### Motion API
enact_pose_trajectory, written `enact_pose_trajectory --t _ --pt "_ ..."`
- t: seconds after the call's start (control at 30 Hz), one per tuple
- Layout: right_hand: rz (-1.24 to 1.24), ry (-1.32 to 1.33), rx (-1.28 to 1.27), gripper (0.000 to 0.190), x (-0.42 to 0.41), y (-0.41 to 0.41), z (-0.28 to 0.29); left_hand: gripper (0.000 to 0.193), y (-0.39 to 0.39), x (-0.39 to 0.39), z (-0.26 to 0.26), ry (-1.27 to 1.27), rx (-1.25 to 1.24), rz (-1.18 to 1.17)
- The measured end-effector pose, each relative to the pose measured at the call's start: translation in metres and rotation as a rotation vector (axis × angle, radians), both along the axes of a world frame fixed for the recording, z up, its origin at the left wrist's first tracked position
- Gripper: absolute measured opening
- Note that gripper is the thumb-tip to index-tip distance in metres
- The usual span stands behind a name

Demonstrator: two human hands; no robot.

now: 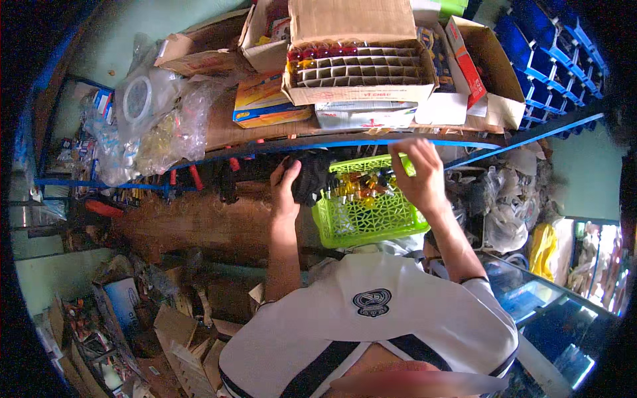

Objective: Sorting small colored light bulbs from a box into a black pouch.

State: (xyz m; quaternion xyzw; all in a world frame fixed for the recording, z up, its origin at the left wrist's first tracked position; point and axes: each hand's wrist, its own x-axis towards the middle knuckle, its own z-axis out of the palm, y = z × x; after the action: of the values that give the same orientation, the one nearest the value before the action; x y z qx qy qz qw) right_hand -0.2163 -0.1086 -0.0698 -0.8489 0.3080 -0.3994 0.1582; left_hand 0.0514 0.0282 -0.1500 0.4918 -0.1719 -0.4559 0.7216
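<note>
My left hand (286,191) grips a dark black bundle (312,179) at the left end of a lime-green plastic basket (371,219). The bundle is too dark to tell what it is made of. Along the basket's far side lie several small amber and yellow bulbs (351,188) with pale metal caps. Over the basket's right end is my right hand (422,171), its fingers bent and a little blurred. Whether those fingers pinch anything cannot be made out. The basket is tilted, in front of my white shirt (371,278).
A blue-edged wooden shelf (219,134) runs just beyond my hands. On it stands a divided carton (358,94) with red and yellow bulbs, beside an orange box (271,102) and clear plastic bags (164,119). A glass case (527,293) stands right; open cartons (179,338) lie lower left.
</note>
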Motion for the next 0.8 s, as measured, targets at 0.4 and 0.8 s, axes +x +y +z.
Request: enact_pose_trajectory --t 0.4,0.8 --pt "0.040 0.241 -0.146 0.032 0.148 -0.112 0.082 0.024 0.000 -0.044 0.010 -0.107 -0.212 0.013" --pt "0.188 -0.095 0.041 0.030 0.157 -0.100 0.086 0.038 0.029 -0.017 -0.056 -0.175 -0.005 0.084"
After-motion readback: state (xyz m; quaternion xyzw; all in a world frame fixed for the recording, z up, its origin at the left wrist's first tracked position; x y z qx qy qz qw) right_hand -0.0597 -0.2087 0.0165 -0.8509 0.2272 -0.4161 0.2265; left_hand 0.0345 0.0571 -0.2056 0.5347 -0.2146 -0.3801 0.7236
